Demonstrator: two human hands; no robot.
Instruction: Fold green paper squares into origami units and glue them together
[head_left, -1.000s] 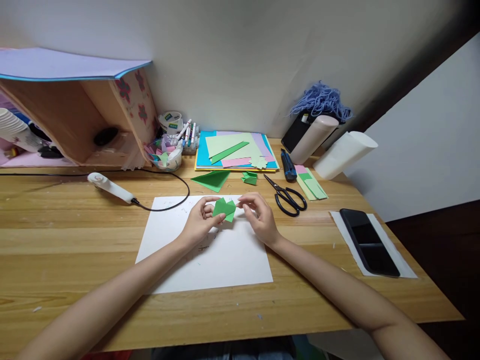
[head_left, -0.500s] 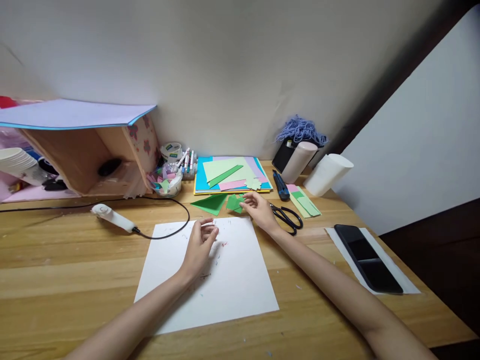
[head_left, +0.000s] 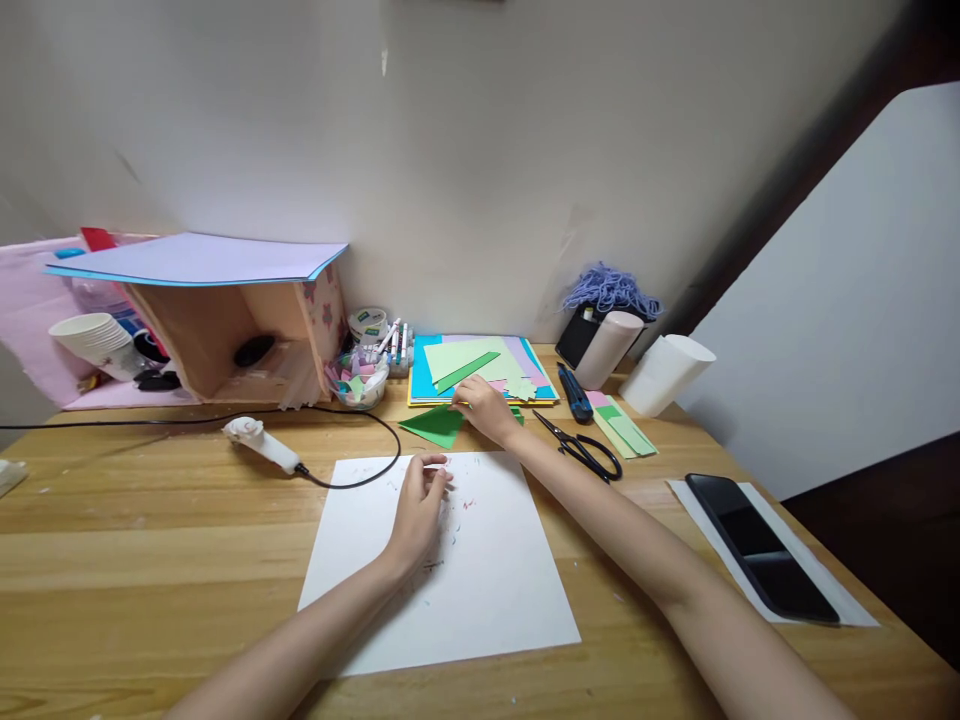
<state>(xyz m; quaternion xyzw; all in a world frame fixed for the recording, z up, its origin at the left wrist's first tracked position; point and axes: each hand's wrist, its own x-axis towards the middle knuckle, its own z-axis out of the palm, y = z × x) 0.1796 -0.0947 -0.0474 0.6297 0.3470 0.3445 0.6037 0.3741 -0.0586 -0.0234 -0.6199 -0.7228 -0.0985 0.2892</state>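
My right hand point(head_left: 486, 408) reaches to the back of the white sheet, its thumb and fingertips closed together at the upper edge of a folded-looking green paper triangle point(head_left: 433, 426). More green paper point(head_left: 517, 413) peeks out behind that hand, mostly hidden. Above the white sheet of paper point(head_left: 480, 590), my left hand point(head_left: 418, 508) hovers with curled, parted fingers and nothing in it. Small coloured marks or scraps dot the sheet. Black-handled scissors point(head_left: 589, 452) lie to the right of my right hand.
Behind are stacked coloured papers point(head_left: 450, 350), a blue cutter point(head_left: 576, 393) and paper strips point(head_left: 622, 428). A white glue gun point(head_left: 262, 446) with a black cord lies left, before a cardboard box point(head_left: 322, 310). A phone point(head_left: 761, 548) lies right.
My right hand has moved left from the smaller green pieces to the green paper triangle. My left hand stays over the sheet. The whole view has shifted slightly.
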